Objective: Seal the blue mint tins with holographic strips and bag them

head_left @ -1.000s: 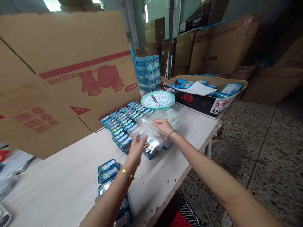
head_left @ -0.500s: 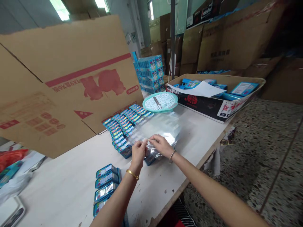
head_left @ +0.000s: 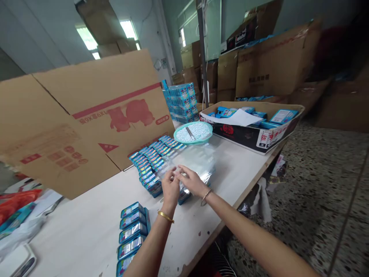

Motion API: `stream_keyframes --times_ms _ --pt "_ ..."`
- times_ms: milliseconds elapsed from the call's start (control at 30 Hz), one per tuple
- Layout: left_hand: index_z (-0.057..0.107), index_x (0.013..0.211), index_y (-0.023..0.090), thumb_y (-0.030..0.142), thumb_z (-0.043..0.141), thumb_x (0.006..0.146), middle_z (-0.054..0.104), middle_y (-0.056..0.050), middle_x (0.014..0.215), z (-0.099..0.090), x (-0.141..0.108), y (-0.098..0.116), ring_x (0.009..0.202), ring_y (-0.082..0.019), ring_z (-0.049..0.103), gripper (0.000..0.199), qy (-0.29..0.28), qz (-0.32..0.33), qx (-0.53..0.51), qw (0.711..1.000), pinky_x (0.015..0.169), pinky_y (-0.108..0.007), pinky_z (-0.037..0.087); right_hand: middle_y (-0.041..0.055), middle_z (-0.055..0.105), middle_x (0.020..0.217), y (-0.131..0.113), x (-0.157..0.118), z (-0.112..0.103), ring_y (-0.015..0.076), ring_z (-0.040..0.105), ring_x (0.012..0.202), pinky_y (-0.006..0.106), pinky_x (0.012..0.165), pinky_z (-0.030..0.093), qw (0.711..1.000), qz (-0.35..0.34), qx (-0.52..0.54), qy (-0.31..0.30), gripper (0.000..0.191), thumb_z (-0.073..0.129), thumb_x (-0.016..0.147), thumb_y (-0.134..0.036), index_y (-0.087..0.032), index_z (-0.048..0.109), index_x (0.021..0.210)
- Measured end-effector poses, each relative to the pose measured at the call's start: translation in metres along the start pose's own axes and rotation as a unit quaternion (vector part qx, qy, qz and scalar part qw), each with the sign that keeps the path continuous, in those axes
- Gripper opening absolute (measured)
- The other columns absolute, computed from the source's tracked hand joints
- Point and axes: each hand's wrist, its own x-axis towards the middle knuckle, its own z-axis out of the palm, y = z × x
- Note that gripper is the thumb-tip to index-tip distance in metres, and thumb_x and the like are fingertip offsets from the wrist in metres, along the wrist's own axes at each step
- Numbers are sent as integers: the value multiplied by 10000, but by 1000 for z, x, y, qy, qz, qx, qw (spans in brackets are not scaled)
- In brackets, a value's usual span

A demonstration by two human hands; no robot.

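Both hands meet over a clear plastic bag or film (head_left: 198, 157) that lies over blue boxes in the middle of the table. My left hand (head_left: 171, 186) pinches its near edge, fingers closed. Touching or almost touching it, my right hand (head_left: 191, 180) has thumb and fingers drawn together on the same plastic. Rows of small blue boxes (head_left: 151, 156) stand just beyond and left of the hands. Nearer to me, a column of blue boxes (head_left: 132, 232) lies left of my left forearm. A green tray of white pieces (head_left: 193, 132) sits behind the plastic, with a strip on top.
A big cardboard box (head_left: 95, 115) stands at the back left. An open carton of blue packs (head_left: 245, 132) is at the back right, near wrapped stacks (head_left: 181, 102). Red and white plastic (head_left: 20, 204) and a phone-like object (head_left: 20, 261) lie far left.
The view has tilted upward and shifted slightly. My hands stay at the plastic; the fingertips have drawn nearer each other, and the plastic has shifted a little.
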Motion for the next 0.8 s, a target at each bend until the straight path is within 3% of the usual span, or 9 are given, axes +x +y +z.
stream_keyframes --times_ms 167,267,333,433,500,567,633,700,800 --pt "555 648 141 395 683 696 590 -132 1277 -10 -20 7 832 -168 676 289 12 -25 -79 996 725 -289 527 100 703 954 3 -13 -10 229 646 919 348 836 499 990 -48 -118 68 378 343 943 -359 -187 679 956" --pt "616 769 149 363 645 721 653 -104 1100 -27 -30 9 791 -174 674 222 57 -49 -75 994 665 -282 519 137 678 1049 -19 -17 -26 252 623 982 362 872 477 960 -80 -220 155 402 309 954 -297 -172 675 1065" --pt "604 804 153 360 632 736 648 -76 967 -40 -36 10 758 -165 646 219 100 -37 -43 993 631 -271 502 139 658 1114 -45 -22 -27 261 603 1021 360 873 467 936 -107 -285 178 427 294 957 -249 -176 615 1228" --pt "551 894 171 346 683 736 589 -44 917 -62 -51 18 769 -151 587 270 203 115 72 970 661 -273 484 135 660 1082 -85 -36 -9 260 599 986 342 828 461 898 -143 -401 108 463 331 936 -171 -186 530 1353" --pt "532 960 183 300 698 751 574 -42 923 -77 -65 27 843 -168 574 291 239 284 175 912 742 -303 482 134 665 1049 -103 -48 11 243 599 956 318 798 454 871 -163 -460 47 456 369 927 -144 -174 528 1354" --pt "554 934 191 223 636 813 607 -55 953 -91 -78 35 934 -187 580 150 172 415 290 845 846 -341 468 124 669 1035 -112 -58 30 220 600 936 292 766 447 852 -175 -494 8 432 394 934 -141 -169 531 1343" --pt "598 916 189 139 524 869 654 -76 1018 -101 -87 40 1040 -208 584 100 59 440 412 795 940 -373 438 110 675 1020 -115 -66 45 204 606 916 275 740 437 840 -182 -510 -17 397 405 947 -147 -173 546 1317" --pt "632 1014 165 64 415 883 655 -114 1144 -109 -91 39 1159 -246 554 273 -12 370 526 766 992 -412 414 101 679 1002 -114 -73 57 199 613 902 270 724 429 832 -194 -517 -42 361 413 954 -149 -176 575 1276" --pt "563 1263 158 42 348 874 536 -161 1360 -113 -89 32 1317 -345 425 459 -43 245 628 737 994 -540 398 89 684 964 -111 -82 68 199 616 889 276 710 424 818 -227 -523 -83 333 434 950 -143 -176 596 1239"
